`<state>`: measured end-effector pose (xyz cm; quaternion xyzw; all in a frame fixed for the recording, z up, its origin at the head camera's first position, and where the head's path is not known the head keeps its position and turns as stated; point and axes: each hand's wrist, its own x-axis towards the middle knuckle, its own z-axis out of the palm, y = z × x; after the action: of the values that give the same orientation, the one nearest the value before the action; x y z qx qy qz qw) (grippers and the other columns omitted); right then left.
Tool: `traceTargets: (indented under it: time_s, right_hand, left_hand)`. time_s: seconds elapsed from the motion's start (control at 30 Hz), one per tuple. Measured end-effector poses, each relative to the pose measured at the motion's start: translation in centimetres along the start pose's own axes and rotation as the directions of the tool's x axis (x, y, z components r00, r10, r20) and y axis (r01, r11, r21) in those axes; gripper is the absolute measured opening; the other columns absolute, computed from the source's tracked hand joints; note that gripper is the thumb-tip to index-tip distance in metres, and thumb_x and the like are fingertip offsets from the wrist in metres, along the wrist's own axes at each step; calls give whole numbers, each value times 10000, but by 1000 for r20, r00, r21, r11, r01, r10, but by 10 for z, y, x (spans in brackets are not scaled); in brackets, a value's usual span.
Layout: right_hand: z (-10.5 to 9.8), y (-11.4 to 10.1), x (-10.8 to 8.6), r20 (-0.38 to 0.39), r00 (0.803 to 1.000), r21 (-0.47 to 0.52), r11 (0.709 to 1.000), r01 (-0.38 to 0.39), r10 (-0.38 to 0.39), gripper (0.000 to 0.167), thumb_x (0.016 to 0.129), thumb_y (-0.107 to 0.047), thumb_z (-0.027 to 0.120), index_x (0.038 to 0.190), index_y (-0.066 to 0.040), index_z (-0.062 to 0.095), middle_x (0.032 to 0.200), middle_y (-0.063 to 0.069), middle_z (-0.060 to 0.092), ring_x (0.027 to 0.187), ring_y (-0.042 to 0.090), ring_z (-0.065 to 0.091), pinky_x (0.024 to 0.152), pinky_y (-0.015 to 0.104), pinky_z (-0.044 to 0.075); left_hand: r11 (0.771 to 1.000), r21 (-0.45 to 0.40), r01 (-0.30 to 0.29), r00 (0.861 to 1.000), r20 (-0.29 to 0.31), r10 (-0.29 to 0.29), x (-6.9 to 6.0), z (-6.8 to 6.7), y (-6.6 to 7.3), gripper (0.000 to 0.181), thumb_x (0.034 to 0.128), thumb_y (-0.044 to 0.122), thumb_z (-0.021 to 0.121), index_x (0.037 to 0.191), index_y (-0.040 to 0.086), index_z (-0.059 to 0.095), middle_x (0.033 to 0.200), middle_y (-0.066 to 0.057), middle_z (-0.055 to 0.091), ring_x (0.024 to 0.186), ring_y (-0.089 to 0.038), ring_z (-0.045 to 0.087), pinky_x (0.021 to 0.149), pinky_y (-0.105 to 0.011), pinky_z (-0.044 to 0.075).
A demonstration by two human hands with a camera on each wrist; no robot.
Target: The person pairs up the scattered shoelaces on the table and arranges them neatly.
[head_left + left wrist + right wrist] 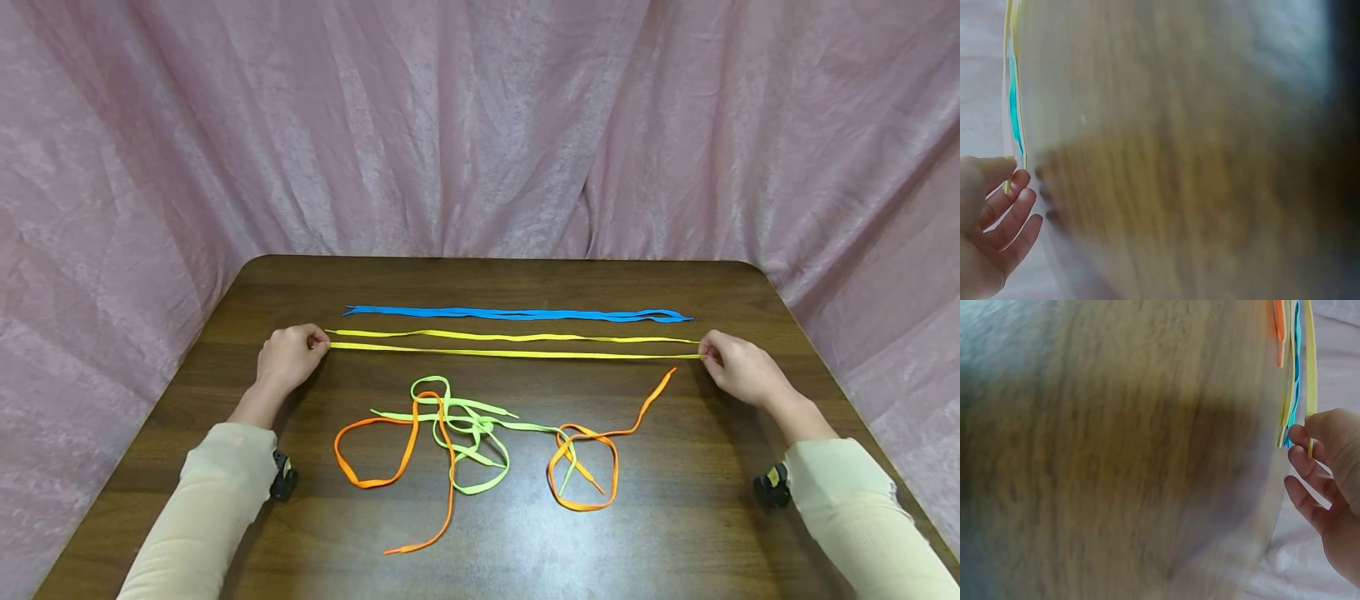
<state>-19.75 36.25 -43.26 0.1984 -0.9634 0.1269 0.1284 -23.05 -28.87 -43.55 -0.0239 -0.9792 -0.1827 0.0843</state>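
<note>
Nearest, orange laces (453,471) and green laces (480,426) lie tangled. Beyond, left hand (288,357) and right hand (742,369) pinch a yellow lace (517,354) by its ends — light and limp, I'd judge, best held near its tips. Farther: another yellow strand (517,337), then blue laces (517,314).

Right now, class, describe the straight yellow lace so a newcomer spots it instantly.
On the brown table, find the blue lacing towards the far edge. Below it in view, past the wavy yellow lace, runs the straight yellow lace, the only one with left hand and right hand pinching its ends.
</note>
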Motion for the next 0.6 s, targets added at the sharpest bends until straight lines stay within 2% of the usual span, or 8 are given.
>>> traceTargets:
  time_s: [0.23,0.43,0.6]
  right_hand:
    - [5,3,5,-23,1000,-5,1000,-15,15,146,747,32,623,784,-79,535,710,-4,509,638,128,470,548,322,389]
    - [6,5,9,-30,999,-10,999,-31,30,124,742,21,624,766,-66,539,705,8,493,633,146,462,538,320,372]
    - [6,6,16,-8,999,-15,999,-49,49,113,745,16,604,757,-76,539,695,10,493,623,157,467,534,320,366]
  left_hand:
    - [1000,6,21,1000,13,-21,7,2,2,114,847,176,587,848,122,687,776,-58,659,666,-277,587,527,-408,421]
    - [1000,18,16,999,32,-17,15,2,3,125,845,182,595,852,109,696,783,-70,665,667,-290,589,530,-420,429]
    - [999,23,25,999,44,-26,21,1,6,128,845,172,583,838,105,691,784,-73,657,675,-290,583,562,-432,437]
